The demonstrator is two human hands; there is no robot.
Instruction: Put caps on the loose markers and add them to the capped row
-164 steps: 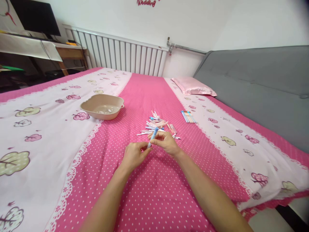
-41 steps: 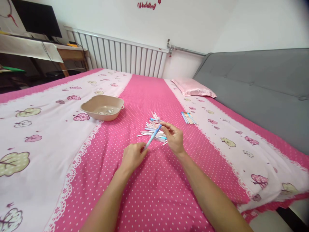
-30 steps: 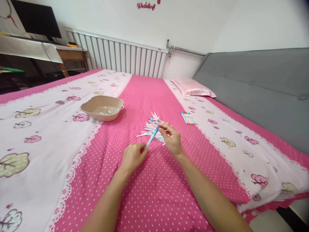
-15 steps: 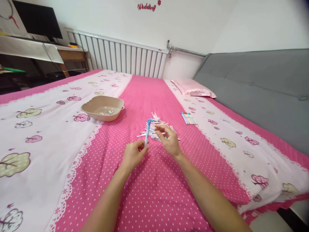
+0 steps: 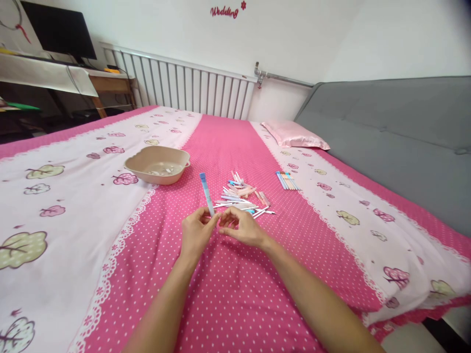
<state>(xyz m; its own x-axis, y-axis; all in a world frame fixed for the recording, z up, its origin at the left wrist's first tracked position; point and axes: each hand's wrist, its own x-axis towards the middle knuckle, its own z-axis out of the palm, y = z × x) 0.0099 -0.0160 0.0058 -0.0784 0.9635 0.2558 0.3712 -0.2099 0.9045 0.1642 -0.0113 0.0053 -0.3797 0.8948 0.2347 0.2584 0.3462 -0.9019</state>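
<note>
A light blue pen [image 5: 207,195] with a darker blue top stands nearly upright, leaning left, its lower end pinched in my left hand [image 5: 196,230]. Close beside that lower end is my right hand [image 5: 241,226], its fingers curled and thumb drawn in; whatever they may hold is too small or hidden to make out. Just beyond both hands lies a loose pile of pen parts [image 5: 239,197], with thin white refills and pink, blue and clear barrels crossing one another.
To the right, several pens [image 5: 287,180] lie side by side in a row. A beige basin [image 5: 158,166] with small pale pieces inside sits at left. All rest on a pink-and-white bedspread [image 5: 235,294]. Farther back are a pink pillow [image 5: 294,134] and a grey headboard [image 5: 390,117].
My left hand has moved slightly left, and the pen now leans left. My right hand has come down and left from near the pen's top to its lower end.
</note>
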